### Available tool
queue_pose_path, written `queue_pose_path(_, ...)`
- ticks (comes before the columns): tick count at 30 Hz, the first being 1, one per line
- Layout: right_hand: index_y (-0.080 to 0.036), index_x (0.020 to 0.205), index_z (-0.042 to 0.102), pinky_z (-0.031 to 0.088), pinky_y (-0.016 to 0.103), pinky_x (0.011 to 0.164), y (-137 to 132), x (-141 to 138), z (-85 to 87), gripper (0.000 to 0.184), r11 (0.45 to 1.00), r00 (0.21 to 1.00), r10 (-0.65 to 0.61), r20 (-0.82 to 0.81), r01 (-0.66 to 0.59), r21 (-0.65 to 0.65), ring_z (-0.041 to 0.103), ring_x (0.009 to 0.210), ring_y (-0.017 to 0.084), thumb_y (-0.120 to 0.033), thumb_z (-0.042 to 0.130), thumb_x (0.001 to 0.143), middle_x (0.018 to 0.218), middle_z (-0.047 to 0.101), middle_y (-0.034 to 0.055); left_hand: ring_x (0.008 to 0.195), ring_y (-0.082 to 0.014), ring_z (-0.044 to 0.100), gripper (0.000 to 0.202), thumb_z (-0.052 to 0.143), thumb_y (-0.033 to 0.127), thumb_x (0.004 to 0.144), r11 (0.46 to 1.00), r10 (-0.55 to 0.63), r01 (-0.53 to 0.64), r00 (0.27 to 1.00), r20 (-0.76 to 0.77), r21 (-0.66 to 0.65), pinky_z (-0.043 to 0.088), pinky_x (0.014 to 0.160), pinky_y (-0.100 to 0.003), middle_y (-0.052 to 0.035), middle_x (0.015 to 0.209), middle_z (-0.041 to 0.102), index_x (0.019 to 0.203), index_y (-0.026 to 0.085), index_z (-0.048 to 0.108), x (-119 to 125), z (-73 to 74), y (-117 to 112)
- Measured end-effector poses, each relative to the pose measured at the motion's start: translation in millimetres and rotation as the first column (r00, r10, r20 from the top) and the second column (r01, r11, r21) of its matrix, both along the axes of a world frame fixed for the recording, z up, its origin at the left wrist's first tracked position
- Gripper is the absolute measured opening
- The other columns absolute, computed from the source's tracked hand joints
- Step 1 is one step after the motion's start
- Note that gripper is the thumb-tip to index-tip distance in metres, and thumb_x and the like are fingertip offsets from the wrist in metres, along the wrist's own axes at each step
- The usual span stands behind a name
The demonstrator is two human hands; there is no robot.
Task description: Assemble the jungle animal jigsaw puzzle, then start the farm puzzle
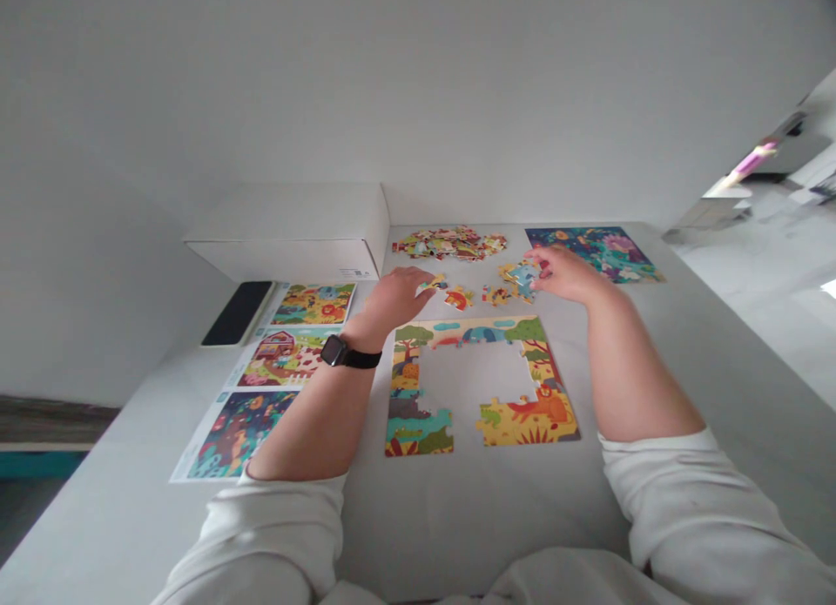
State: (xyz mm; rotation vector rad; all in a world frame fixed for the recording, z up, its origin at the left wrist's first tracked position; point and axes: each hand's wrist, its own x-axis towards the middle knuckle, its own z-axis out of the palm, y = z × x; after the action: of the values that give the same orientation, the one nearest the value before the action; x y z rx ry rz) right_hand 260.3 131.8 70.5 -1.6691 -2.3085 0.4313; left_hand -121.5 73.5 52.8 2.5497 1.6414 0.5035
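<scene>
Green-and-yellow jigsaw puzzle (470,331) lies unfinished near the desk (483,509) centre; left grip (392,299) pinches a small piece (432,283); right grip (567,274) closes on a blue piece (522,278).

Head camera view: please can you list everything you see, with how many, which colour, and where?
Table: one, white, under everything.
Partly built jigsaw puzzle: one, multicoloured, table centre, middle open.
Heap of puzzle pieces: one, multicoloured, far edge.
Loose puzzle pieces: several, multicoloured, between heap and puzzle.
Picture sheets: three, multicoloured, left side.
Picture sheet: one, blue and green, far right.
Box: one, white, far left.
Phone: one, black, left edge.
Wristwatch: one, black, left wrist.
Sleeves: two, white, pushed up.
Left hand: one, at a piece.
Right hand: one, at pieces.
</scene>
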Motion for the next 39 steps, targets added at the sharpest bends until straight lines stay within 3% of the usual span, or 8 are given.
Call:
queue_pose_path(5,-0.027,0.159,0.05,0.056,0.043,0.101,-1.1,-8.0,-5.8,0.079,0.989,0.993,-0.113,-0.032,0.115,0.091,0.073,0.098,0.027,-0.03,0.08,0.085,0.141,0.066,0.0135,0.132,-0.0274,0.064,0.039,0.052,0.038,0.104,0.995,0.095,-0.095,0.995,0.023,-0.012,0.048,0.116,-0.041,-0.0093,0.141,0.072,0.134,0.022,0.073,-8.5,4.3,2.3)
queue_pose_path(16,-0.032,0.165,0.04,0.058,0.046,0.105,-12.9,-73.4,-47.4,0.082,0.992,0.988,-0.005,-0.157,0.025,0.125,0.073,0.108,0.028,-0.026,0.072,0.09,0.148,0.059,0.0134,0.128,-0.0271,0.066,0.039,0.052,0.035,0.103,0.994,0.11,-0.11,0.994,0.017,-0.016,0.05,0.113,-0.04,-0.0078,0.138,0.074,0.133,0.024,0.073,1.2,-0.8,-0.3)
queue_pose_path(19,-0.03,0.163,0.044,0.056,0.044,0.109,-7.9,-67.4,-49.1,0.075,0.983,0.974,-0.039,-0.224,0.078,0.166,0.071,0.118,0.027,-0.018,0.062,0.092,0.152,0.059,0.0135,0.131,-0.0264,0.065,0.038,0.053,0.033,0.102,0.995,0.099,-0.099,0.995,0.011,-0.019,0.048,0.115,-0.039,-0.0063,0.14,0.073,0.134,0.025,0.073,0.6,-4.5,1.2)
queue_pose_path(22,-0.025,0.153,0.058,0.054,0.042,0.111,-0.4,-52.6,-45.0,0.065,0.974,0.968,-0.098,-0.232,0.142,0.179,0.071,0.12,0.026,-0.009,0.051,0.09,0.143,0.068,0.013,0.13,-0.0263,0.066,0.038,0.054,0.032,0.102,0.994,0.11,-0.11,0.994,0.012,-0.011,0.049,0.113,-0.038,-0.0067,0.14,0.073,0.134,0.024,0.073,-1.7,-6.3,2.3)
queue_pose_path(27,-0.025,0.129,0.079,0.054,0.042,0.108,1.0,-43.4,-39.3,0.055,0.986,0.994,-0.105,-0.04,0.109,0.127,0.071,0.116,0.027,-0.003,0.051,0.087,0.124,0.077,0.0098,0.126,-0.0277,0.068,0.039,0.054,0.034,0.102,0.99,0.142,-0.142,0.99,-0.01,-0.011,0.052,0.109,-0.038,-0.0091,0.137,0.074,0.134,0.022,0.072,-4.5,-6.6,3.8)
queue_pose_path(31,-0.029,0.137,0.076,0.051,0.04,0.11,-6.3,-56.0,-46.8,0.062,0.994,0.996,0.018,0.09,-0.028,0.107,0.067,0.119,0.027,-0.002,0.059,0.084,0.128,0.073,0.0112,0.127,-0.0264,0.067,0.037,0.054,0.033,0.102,0.994,0.113,-0.114,0.993,-0.028,-0.008,0.05,0.111,-0.037,-0.0073,0.136,0.075,0.133,0.024,0.073,-2.8,-11.6,5.7)
queue_pose_path(34,-0.032,0.145,0.07,0.051,0.04,0.111,-6.9,-58.0,-50.8,0.071,0.99,0.994,0.069,0.084,-0.078,0.115,0.065,0.123,0.027,-0.001,0.062,0.082,0.137,0.07,0.0104,0.129,-0.0251,0.066,0.036,0.054,0.033,0.102,0.996,0.09,-0.09,0.996,-0.025,0.007,0.049,0.113,-0.036,-0.005,0.138,0.074,0.132,0.026,0.073,-1.7,-15.8,6.6)
queue_pose_path(39,-0.022,0.138,0.075,0.052,0.037,0.109,6.0,-29.2,-37.3,0.062,0.982,0.997,-0.072,0.001,0.071,0.175,0.069,0.121,0.027,0.001,0.056,0.084,0.132,0.074,0.0131,0.126,-0.0261,0.068,0.038,0.054,0.033,0.101,0.993,0.116,-0.116,0.993,-0.02,0.001,0.051,0.111,-0.037,-0.0058,0.137,0.075,0.134,0.025,0.073,-3.1,-12.4,5.1)
